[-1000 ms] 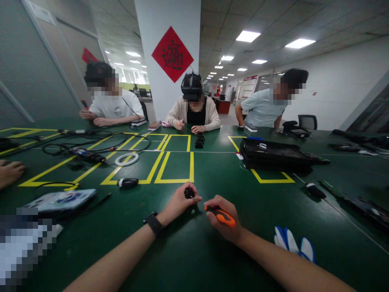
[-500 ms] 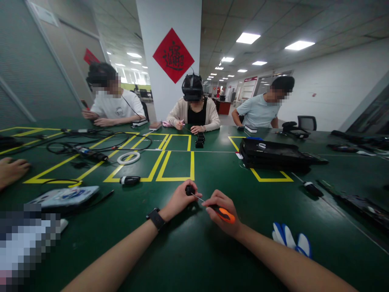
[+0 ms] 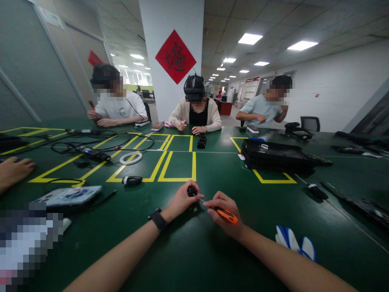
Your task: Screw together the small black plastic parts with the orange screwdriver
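Note:
My left hand (image 3: 181, 199), with a black watch on the wrist, pinches a small black part (image 3: 191, 190) just above the green table (image 3: 212, 251). My right hand (image 3: 222, 211) grips an orange-and-black screwdriver (image 3: 226, 215). Its thin metal shaft points up and left, and the tip meets the black part. Both hands sit close together near the table's front middle.
A blue-and-white glove (image 3: 293, 242) lies right of my right forearm. Yellow tape boxes, a white ring (image 3: 131, 157), cables (image 3: 91, 148) and a small black device (image 3: 132, 180) lie ahead on the left. A black case (image 3: 273, 156) sits to the right. Three people sit opposite; another person's hand (image 3: 13, 172) rests at far left.
My hands keep the same grip on part and screwdriver; the view has shifted slightly. The person at the back right has straightened and raised a hand toward the face.

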Demonstrator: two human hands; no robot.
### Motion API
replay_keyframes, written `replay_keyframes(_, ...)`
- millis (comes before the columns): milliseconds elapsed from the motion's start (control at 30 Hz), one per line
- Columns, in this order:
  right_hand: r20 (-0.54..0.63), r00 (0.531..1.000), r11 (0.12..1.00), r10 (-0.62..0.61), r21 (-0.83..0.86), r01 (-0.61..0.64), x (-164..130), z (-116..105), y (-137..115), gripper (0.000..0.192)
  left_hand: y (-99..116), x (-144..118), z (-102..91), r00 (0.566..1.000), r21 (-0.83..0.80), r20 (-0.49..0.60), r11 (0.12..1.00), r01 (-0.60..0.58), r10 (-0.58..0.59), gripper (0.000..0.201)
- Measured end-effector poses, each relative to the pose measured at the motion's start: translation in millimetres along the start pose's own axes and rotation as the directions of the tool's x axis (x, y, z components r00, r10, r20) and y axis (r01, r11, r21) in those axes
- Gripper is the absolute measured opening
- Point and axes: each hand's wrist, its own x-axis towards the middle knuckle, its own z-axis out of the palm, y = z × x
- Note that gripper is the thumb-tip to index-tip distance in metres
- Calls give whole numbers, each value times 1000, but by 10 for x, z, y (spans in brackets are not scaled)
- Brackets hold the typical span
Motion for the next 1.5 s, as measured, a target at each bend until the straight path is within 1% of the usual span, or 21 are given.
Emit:
replay_keyframes(100,-54,997,998,64,16,-63,-12,10,1,23,-14,6,3,1000,20,-3,1000,-2,2,23)
replay_keyframes(167,-72,993,996,91,29,-89,-16,14,-1,19,-19,8,4,1000,25,-6,1000,-1,1,24)
replay_keyframes(267,-22,999,998,44,46,-43,-7,6,-2,10,-18,9,5,1000,3,-4,1000,0,0,24)
replay_keyframes(333,9,1000,999,15,47,-15,1,-6,1,9,-18,10,6,1000,-20,-1,1000,7,-7,23)
replay_keyframes(433,24,1000,999,17,40,-17,7,-17,8,11,-23,12,8,1000,-39,11,999,16,-16,24)
replay_keyframes(500,11,998,997,59,43,-59,4,-11,11,14,-28,14,8,1000,-35,16,999,17,-17,24)
replay_keyframes(567,-21,991,990,132,44,-131,-1,4,10,17,-30,15,8,1000,-25,13,1000,17,-17,25)
replay_keyframes(633,-56,980,981,191,51,-189,-8,19,8,16,-29,17,9,1000,-17,10,1000,20,-20,25)
replay_keyframes(667,-69,978,979,198,55,-195,-11,23,5,14,-27,17,9,1000,-13,7,1000,22,-22,26)
replay_keyframes(733,-75,982,984,171,58,-167,-13,21,0,9,-19,16,10,1000,-6,4,1000,23,-23,26)
replay_keyframes(800,-54,993,994,101,54,-98,-13,9,-5,7,-9,14,9,1000,-3,8,1000,21,-21,26)
replay_keyframes(867,-20,999,998,35,46,-34,-10,-4,-10,9,-2,13,8,1000,-3,13,1000,18,-18,26)
replay_keyframes(933,7,1000,999,9,37,-9,-9,-9,-17,11,-2,13,7,1000,0,5,1000,19,-19,26)
replay_keyframes(1000,6,1000,999,26,30,-26,-11,-2,-22,15,-8,14,6,1000,5,-2,1000,19,-19,26)
replay_keyframes(1067,-19,997,996,79,37,-78,-15,12,-23,20,-14,14,5,1000,3,-1,1000,19,-19,25)
replay_keyframes(1167,-64,988,989,141,63,-137,-22,29,-11,16,-10,8,3,1000,1,3,1000,18,-18,24)
replay_keyframes(1267,-31,996,995,82,68,-80,-28,25,8,8,13,-1,1,1000,4,-9,1000,16,-16,25)
replay_keyframes(1367,32,999,998,25,56,-27,-27,4,19,9,35,-8,-1,1000,-1,-6,1000,20,-20,26)
replay_keyframes(1433,24,999,998,25,55,-26,-23,-9,17,12,40,-9,-1,1000,-1,0,1000,15,-15,25)
replay_keyframes(1500,-7,999,997,53,65,-52,-18,-16,11,15,37,-4,-2,1000,-1,0,1000,10,-10,24)
